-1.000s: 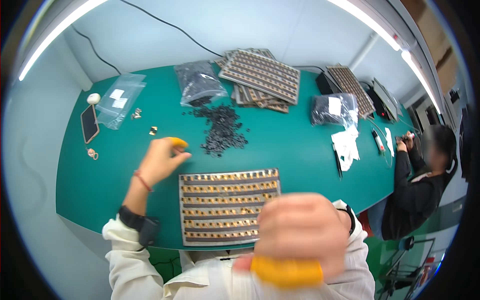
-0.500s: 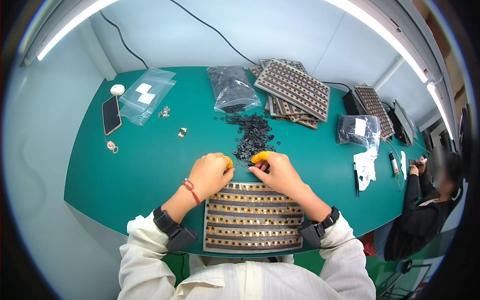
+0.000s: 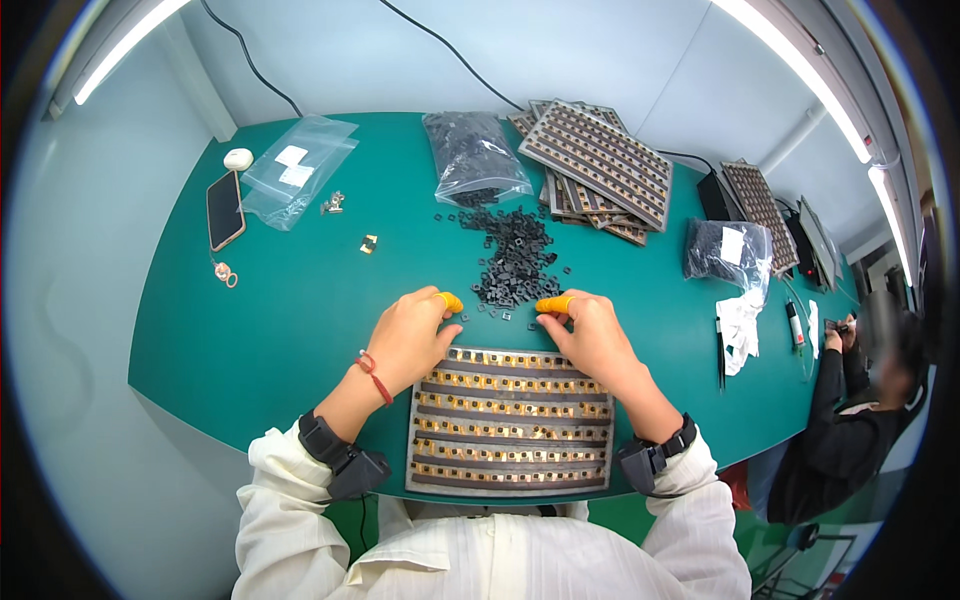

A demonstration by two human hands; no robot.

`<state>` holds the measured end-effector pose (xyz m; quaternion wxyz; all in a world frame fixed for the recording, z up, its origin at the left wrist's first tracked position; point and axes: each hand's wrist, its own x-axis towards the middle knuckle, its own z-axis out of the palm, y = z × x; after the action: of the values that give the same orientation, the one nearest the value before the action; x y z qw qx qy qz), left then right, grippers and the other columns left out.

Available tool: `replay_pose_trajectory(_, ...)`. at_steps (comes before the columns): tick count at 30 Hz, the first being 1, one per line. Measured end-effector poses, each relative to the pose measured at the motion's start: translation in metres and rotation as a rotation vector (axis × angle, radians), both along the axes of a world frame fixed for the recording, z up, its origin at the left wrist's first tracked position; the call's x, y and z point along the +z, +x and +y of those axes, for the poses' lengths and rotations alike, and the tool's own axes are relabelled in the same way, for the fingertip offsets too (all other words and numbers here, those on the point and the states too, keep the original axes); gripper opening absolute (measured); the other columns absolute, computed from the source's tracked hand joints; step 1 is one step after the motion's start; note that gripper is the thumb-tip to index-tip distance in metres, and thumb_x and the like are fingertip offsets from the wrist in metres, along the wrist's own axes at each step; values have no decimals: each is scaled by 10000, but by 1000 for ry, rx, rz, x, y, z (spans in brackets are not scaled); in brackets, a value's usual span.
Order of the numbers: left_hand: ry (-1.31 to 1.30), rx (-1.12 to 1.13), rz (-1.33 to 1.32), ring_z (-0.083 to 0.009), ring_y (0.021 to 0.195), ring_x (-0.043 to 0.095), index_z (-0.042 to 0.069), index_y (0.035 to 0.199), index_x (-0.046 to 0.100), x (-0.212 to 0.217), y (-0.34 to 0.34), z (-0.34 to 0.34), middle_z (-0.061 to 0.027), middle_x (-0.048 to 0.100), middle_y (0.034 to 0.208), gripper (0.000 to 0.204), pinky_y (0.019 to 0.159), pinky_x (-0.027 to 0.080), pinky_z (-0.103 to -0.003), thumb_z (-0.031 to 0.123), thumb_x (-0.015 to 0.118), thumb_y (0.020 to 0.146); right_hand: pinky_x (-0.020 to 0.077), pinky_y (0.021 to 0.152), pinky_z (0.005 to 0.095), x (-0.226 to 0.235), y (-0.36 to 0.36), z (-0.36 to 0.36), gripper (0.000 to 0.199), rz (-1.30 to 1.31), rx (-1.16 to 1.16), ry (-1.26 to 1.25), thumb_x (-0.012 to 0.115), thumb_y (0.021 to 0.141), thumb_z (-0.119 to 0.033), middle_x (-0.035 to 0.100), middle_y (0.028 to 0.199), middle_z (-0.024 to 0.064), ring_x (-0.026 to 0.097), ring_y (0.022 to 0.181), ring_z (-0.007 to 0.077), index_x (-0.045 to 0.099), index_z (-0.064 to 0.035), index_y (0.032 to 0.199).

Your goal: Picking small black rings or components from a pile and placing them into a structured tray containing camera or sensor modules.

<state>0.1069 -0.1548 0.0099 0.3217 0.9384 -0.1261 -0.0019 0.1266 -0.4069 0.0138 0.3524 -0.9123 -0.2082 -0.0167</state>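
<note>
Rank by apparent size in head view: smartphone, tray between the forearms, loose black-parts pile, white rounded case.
1. Tray (nearest camera, which enlarges it)
2. Loose black-parts pile
3. Smartphone
4. White rounded case

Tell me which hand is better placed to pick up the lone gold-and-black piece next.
Probably the left hand: it is nearer the gold-and-black piece; the right hand is farther right, by the pile of black parts.

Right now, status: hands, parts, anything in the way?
Left hand and right hand by near edge of black parts heap; grips unclear. Tray flat, nearer the body. Nothing visibly between hands and heap.
</note>
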Motion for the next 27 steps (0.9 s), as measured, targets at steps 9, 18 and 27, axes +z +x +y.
replay_pose_trajectory(9, 55, -105, -68, -327, 758, 645, 44, 996, 747, 0, 10, -3, -142, 646, 843, 181, 684, 516, -408, 91, 708, 825, 550, 666, 307, 14, -2, -22, 178, 173, -100, 25, 730, 841, -67, 721, 817, 164, 692, 707, 212, 722, 49, 975)
replay_pose_trajectory(18, 161, -131, -222, -324, 731, 628, 29, 901, 744, -13, 10, -6, -123, 623, 794, 125, 665, 511, -417, 127, 711, 830, 549, 632, 362, 2, -5, 10, 185, 220, -54, -80, 743, 831, -137, 697, 729, 144, 683, 664, 263, 704, 41, 864)
replay_pose_trajectory(27, 85, -103, -219, -276, 672, 635, 2, 843, 718, -12, 7, -3, -103, 618, 758, 137, 614, 507, -384, 135, 719, 806, 543, 683, 444, 2, -5, 19, 128, 76, -36, -140, 712, 809, -86, 675, 842, 188, 670, 778, 350, 671, 34, 808)
